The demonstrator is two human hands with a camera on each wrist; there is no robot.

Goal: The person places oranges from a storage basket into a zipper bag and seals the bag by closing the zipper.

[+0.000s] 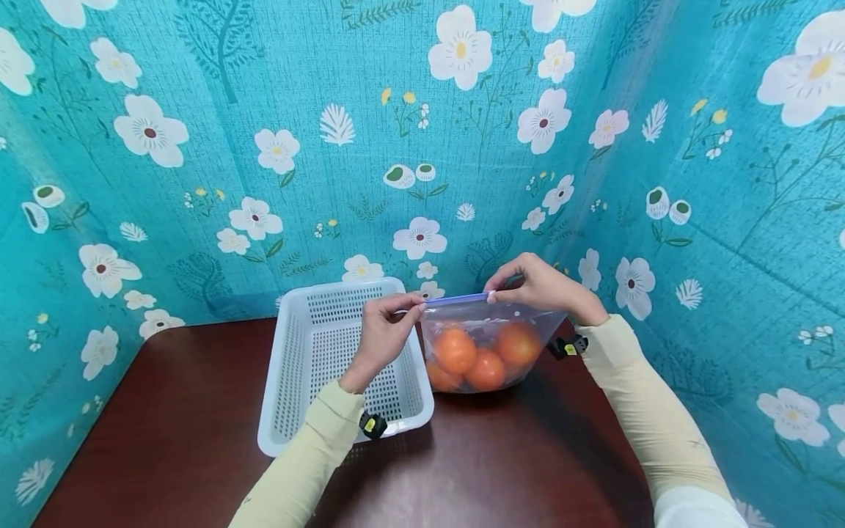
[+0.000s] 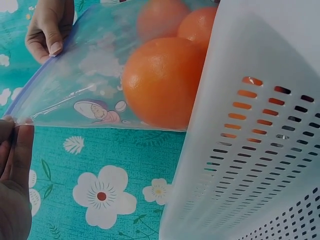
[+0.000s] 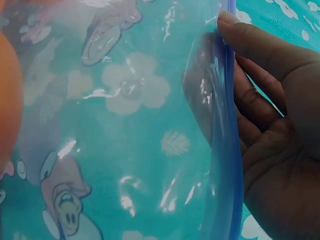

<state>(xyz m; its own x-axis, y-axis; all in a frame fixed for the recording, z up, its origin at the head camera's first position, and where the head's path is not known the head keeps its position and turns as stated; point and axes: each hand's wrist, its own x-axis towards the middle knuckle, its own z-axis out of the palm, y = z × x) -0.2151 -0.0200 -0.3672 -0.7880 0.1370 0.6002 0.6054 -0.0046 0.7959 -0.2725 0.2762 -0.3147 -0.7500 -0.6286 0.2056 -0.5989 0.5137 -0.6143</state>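
A clear zip bag [image 1: 482,312] with a blue-purple zip strip along its top holds several oranges [image 1: 487,369]. Cartoon figures are printed on its film, as the right wrist view shows. At the bag's left top corner, my left hand [image 1: 385,330] pinches the strip between thumb and fingers. My right hand [image 1: 538,284] pinches the same strip farther right, with the thumb [image 3: 260,47] on the near face and fingers behind. Between the two hands the strip runs taut and nearly straight. The oranges sit low in the bag, beside the basket.
A white perforated plastic basket [image 1: 280,367] stands left of the bag on the dark red-brown table [image 1: 165,425], with my left forearm crossing over it. Nothing shows inside the basket. A turquoise flowered cloth [image 1: 317,198] hangs behind and at both sides.
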